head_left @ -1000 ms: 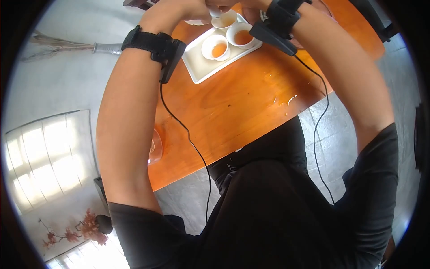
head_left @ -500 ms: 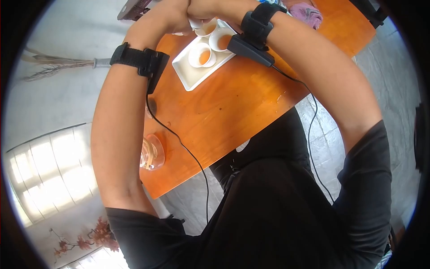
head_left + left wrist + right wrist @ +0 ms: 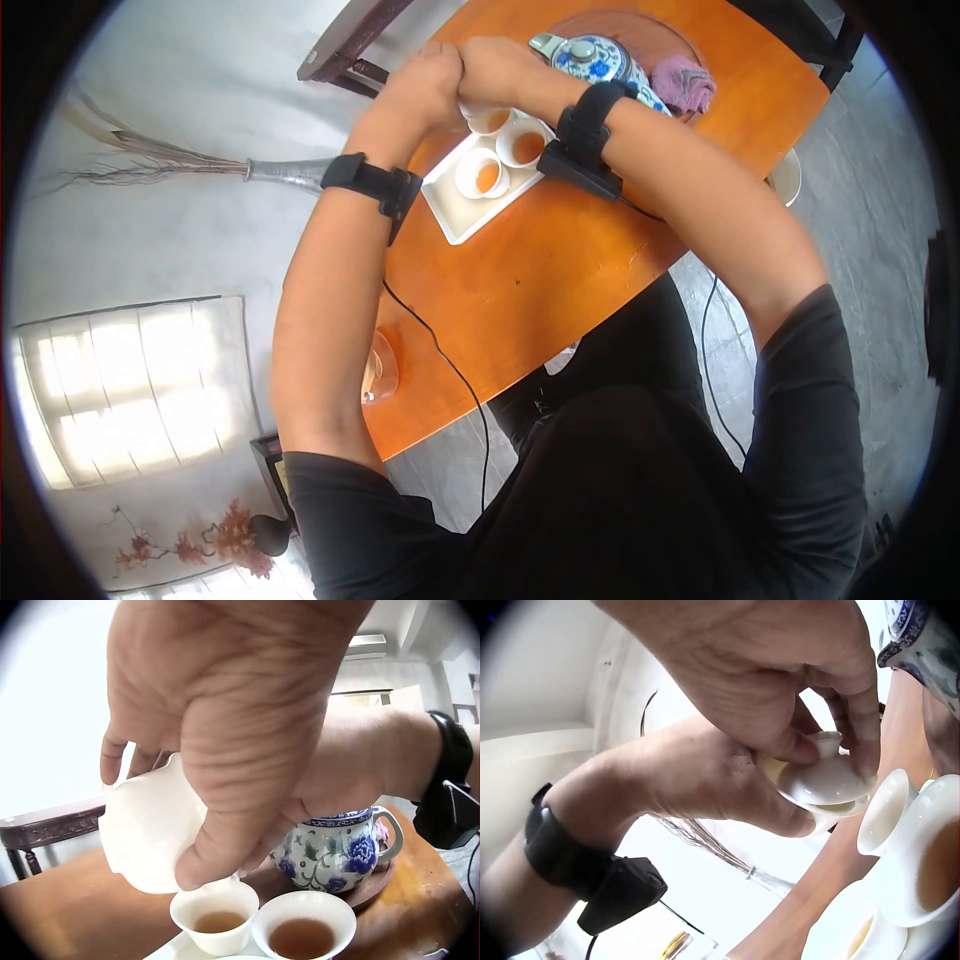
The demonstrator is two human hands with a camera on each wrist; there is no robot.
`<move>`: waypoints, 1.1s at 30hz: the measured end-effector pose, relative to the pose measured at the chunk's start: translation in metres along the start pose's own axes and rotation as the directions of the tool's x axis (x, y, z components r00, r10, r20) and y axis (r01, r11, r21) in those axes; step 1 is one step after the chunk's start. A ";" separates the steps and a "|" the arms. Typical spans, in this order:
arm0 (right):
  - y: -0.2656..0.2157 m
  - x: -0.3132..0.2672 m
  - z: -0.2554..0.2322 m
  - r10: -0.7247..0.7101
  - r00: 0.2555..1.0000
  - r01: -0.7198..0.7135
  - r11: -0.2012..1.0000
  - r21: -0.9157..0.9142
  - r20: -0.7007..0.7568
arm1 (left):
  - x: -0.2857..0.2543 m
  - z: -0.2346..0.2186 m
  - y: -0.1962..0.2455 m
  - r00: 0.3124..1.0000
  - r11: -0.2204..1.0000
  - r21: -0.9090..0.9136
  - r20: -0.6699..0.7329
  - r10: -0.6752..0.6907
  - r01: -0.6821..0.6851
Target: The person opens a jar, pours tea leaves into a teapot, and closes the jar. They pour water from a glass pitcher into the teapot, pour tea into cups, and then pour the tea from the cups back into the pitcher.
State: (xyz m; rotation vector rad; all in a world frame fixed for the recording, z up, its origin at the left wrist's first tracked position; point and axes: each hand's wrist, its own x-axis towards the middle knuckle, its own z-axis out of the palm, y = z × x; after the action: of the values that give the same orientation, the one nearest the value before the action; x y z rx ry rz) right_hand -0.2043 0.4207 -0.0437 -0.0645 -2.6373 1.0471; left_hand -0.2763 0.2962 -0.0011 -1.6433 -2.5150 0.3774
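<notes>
In the left wrist view my left hand [image 3: 232,712] grips a white bowl [image 3: 150,832], tilted above a cup of pale tea [image 3: 219,919]. A second cup [image 3: 304,930] beside it holds darker tea. The right wrist view shows my right hand [image 3: 780,682] pinching the knob of a white lid [image 3: 825,780], which sits tilted on the bowl's mouth. Seen from the head, my left hand [image 3: 425,85] and right hand [image 3: 500,72] meet over the far end of the white tray [image 3: 455,222], where three cups stand, one of them the near cup [image 3: 480,175].
A blue-and-white teapot [image 3: 600,62] stands on a round brown tray [image 3: 655,35] beside a pink cloth [image 3: 683,85]. A glass vessel [image 3: 380,370] sits at the table's left edge. Dark wooden furniture [image 3: 350,40] is beyond the table.
The head view has shifted, bringing the teapot and more of both hands into sight. Both hands stay together over the tray's far end.
</notes>
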 end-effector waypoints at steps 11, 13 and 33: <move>-0.004 -0.007 -0.009 -0.023 0.992 0.040 0.990 0.136 -0.124 | -0.014 -0.021 0.009 0.982 0.961 -0.236 -0.079 -0.169 0.147; -0.013 -0.007 -0.010 -0.020 0.992 0.038 0.987 0.153 -0.121 | -0.029 -0.021 0.012 0.964 0.937 -0.308 -0.150 -0.219 0.164; -0.091 -0.015 0.075 -0.398 0.856 0.466 0.870 -0.159 0.331 | -0.160 0.097 0.044 0.480 0.425 -0.866 -0.264 -0.837 0.263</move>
State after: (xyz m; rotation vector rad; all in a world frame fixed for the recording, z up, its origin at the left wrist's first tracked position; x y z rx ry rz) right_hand -0.2063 0.3022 -0.0376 0.6580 -2.8174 0.6234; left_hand -0.1943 0.1531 -0.0999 -0.5169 -2.4317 -1.2789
